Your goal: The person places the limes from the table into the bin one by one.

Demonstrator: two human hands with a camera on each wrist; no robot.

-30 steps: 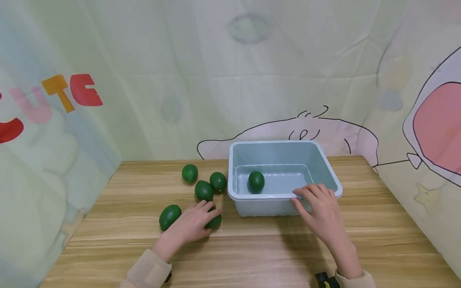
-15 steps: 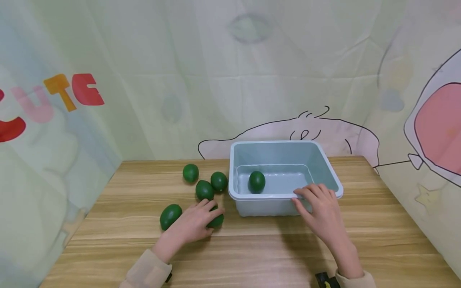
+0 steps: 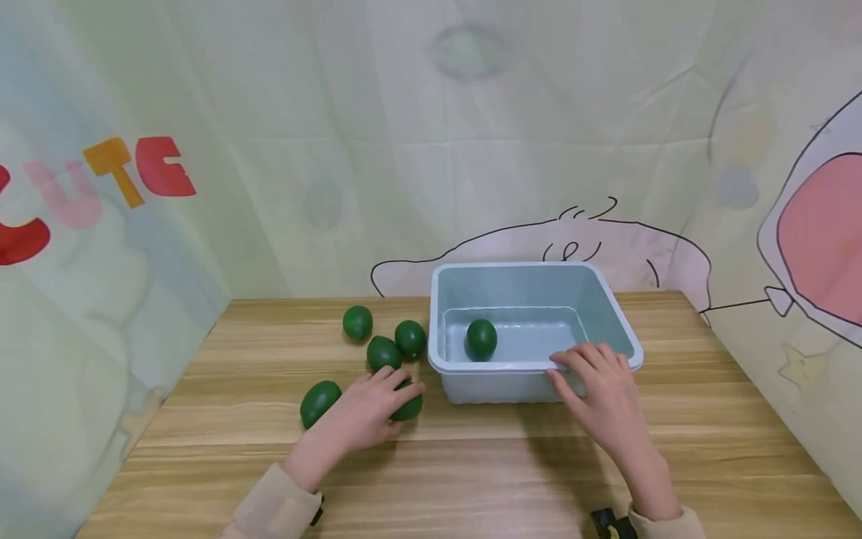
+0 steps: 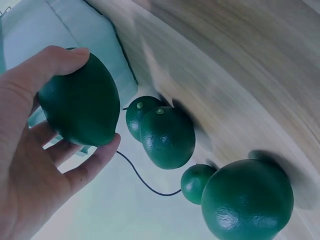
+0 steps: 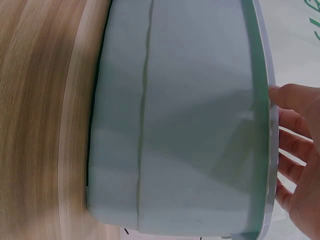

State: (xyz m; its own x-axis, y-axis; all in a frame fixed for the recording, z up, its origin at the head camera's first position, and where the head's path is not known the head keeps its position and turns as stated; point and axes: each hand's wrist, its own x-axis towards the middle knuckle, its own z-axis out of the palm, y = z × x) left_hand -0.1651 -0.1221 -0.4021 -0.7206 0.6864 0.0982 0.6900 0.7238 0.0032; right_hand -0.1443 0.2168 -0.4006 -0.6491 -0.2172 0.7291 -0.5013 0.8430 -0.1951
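My left hand (image 3: 369,408) grips a dark green lime (image 4: 80,100), thumb on one side and fingertips round the other. In the head view that lime is partly hidden by the fingers, left of the pale blue plastic basin (image 3: 498,385). At the basin's near right rim, my right hand (image 3: 599,397) pinches the edge, thumb outside and fingers over the inner side. Inside the basin, toward its left, lies one lime (image 3: 481,340). Several more rest on the table: one lime (image 3: 320,404) beside the left wrist, another (image 3: 384,353) just beyond the left hand.
Farther back on the wooden table (image 3: 471,479) are a lime (image 3: 410,339) close to the basin's left wall and another lime (image 3: 358,323) near the back edge. A printed cloth backdrop (image 3: 323,187) hangs behind and along both sides.
My left hand has shifted slightly right and away from me with the lime in its grip. My right hand stays on the basin's rim, and the other limes lie as before.
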